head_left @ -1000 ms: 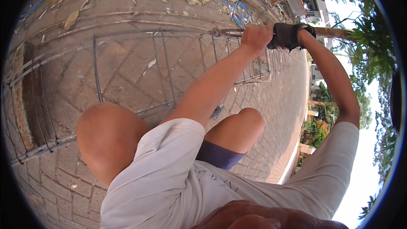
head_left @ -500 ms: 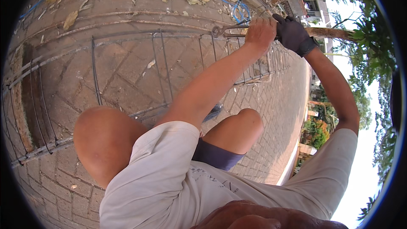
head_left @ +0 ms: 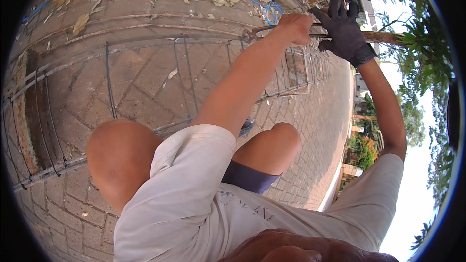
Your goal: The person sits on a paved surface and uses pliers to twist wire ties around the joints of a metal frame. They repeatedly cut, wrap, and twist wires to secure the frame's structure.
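The pincers (head_left: 264, 30) are gripped in the closed bare left hand (head_left: 295, 26) over the rebar cage (head_left: 194, 68); the gloved right hand (head_left: 343, 29) is spread with fingers extended beside them.

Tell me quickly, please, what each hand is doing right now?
Left hand: closed on the pincers.
Right hand, gloved: fingers spread open, resting against the rebar.

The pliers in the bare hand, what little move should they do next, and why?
Probably a small twist of the pliers where their jaws meet the top rod of the steel bar cage. The bare left hand is closed round the handles, and the gloved right hand steadies the rod beside it. Whether a tie wire sits in the jaws is too small to tell.
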Demonstrator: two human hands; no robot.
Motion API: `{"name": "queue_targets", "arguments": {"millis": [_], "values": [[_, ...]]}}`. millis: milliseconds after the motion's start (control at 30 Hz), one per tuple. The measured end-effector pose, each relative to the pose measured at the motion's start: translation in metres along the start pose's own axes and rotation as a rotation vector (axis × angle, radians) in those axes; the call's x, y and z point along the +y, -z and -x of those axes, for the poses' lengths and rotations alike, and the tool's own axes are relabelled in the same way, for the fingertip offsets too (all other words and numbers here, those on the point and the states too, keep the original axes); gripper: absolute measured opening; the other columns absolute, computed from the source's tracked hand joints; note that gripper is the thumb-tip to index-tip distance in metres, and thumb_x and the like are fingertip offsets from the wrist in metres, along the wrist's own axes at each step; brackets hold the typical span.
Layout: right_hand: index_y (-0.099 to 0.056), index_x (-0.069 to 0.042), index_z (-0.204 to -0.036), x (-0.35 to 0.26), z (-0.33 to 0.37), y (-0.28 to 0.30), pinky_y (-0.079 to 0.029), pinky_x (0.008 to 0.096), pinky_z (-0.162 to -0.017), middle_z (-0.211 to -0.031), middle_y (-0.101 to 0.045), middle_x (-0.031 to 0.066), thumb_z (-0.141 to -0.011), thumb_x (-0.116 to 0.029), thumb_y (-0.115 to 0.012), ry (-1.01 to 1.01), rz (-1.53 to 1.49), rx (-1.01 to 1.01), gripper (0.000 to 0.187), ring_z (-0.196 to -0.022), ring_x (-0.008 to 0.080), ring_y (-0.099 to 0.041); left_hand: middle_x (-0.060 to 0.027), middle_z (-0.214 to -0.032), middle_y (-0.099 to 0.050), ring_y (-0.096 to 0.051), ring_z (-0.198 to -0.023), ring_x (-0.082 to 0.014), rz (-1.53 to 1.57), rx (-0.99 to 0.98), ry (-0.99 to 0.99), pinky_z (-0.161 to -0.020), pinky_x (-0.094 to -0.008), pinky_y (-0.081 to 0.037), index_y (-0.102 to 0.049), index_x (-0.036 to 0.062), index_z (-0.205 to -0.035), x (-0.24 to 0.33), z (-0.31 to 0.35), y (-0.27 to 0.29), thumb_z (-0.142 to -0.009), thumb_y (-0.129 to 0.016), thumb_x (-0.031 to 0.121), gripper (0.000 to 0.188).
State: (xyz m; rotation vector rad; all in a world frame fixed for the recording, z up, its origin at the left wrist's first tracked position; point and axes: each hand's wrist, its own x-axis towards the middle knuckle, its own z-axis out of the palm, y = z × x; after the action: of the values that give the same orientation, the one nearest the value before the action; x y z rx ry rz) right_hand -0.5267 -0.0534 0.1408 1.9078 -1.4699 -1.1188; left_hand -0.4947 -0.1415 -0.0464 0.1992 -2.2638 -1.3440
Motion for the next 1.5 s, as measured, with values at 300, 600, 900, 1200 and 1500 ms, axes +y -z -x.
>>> {"name": "queue_targets", "arguments": {"millis": [300,600,900,1200,1500], "values": [[-0.075,-0.01,-0.1,-0.002,0.007,-0.067,-0.055,0.0462,-0.094,-0.12,-0.076,0.0096,-0.09,-0.022,-0.073,-0.037,-0.253,-0.198,0.016,-0.097,0.0298,-0.073,-0.0212,-0.101,-0.078,-0.077,-0.103,-0.0367,-0.112,0.294,0.042,-0.082,-0.0479,-0.059,-0.063,-0.0025,-0.125,0.024,0.029,-0.024,-0.076,-0.078,0.014,0.054],[-0.077,-0.009,-0.093,-0.008,-0.003,-0.019,-0.059,0.0402,-0.082,-0.09,-0.075,0.0135,-0.091,-0.027,-0.076,-0.383,-0.723,-0.842,0.018,-0.085,0.0211,-0.074,-0.0237,-0.103,-0.077,-0.077,-0.106,-0.0393,-0.077,0.065,-0.05,-0.085,-0.053,-0.058,-0.055,-0.0052,-0.132,0.03,0.03,-0.048,-0.078,-0.079,0.013,0.062],[-0.074,-0.006,-0.096,-0.017,0.024,-0.05,-0.059,0.0464,-0.072,-0.098,-0.072,0.0118,-0.103,-0.044,-0.068,-0.539,-0.782,-0.734,0.04,-0.078,0.0242,-0.073,-0.0261,-0.114,-0.071,-0.069,-0.113,-0.0472,-0.091,0.04,-0.147,-0.092,-0.0542,-0.057,-0.066,0.0003,-0.128,0.024,0.039,-0.024,-0.078,-0.077,0.01,0.052],[-0.063,-0.006,-0.12,-0.078,0.163,-0.103,-0.053,0.0299,-0.049,-0.093,-0.077,0.0068,-0.109,-0.042,-0.064,-0.898,-2.136,-0.503,0.037,-0.066,0.017,-0.073,-0.0277,-0.131,-0.058,-0.065,-0.118,-0.0438,0.164,0.763,0.385,-0.101,-0.0589,-0.054,-0.045,-0.0026,-0.148,0.038,0.06,-0.029,-0.085,-0.082,0.017,0.076],[-0.07,-0.003,-0.129,-0.131,0.188,-0.115,-0.048,0.0288,-0.046,-0.083,-0.075,0.007,-0.107,-0.029,-0.064,-1.033,-2.004,-0.479,0.034,-0.06,0.017,-0.072,-0.0243,-0.106,-0.078,-0.08,-0.088,-0.0338,0.775,-0.08,0.598,-0.063,-0.0434,-0.065,-0.063,-0.006,-0.131,-0.053,0.083,-0.033,-0.099,-0.058,0.008,0.035]]}}
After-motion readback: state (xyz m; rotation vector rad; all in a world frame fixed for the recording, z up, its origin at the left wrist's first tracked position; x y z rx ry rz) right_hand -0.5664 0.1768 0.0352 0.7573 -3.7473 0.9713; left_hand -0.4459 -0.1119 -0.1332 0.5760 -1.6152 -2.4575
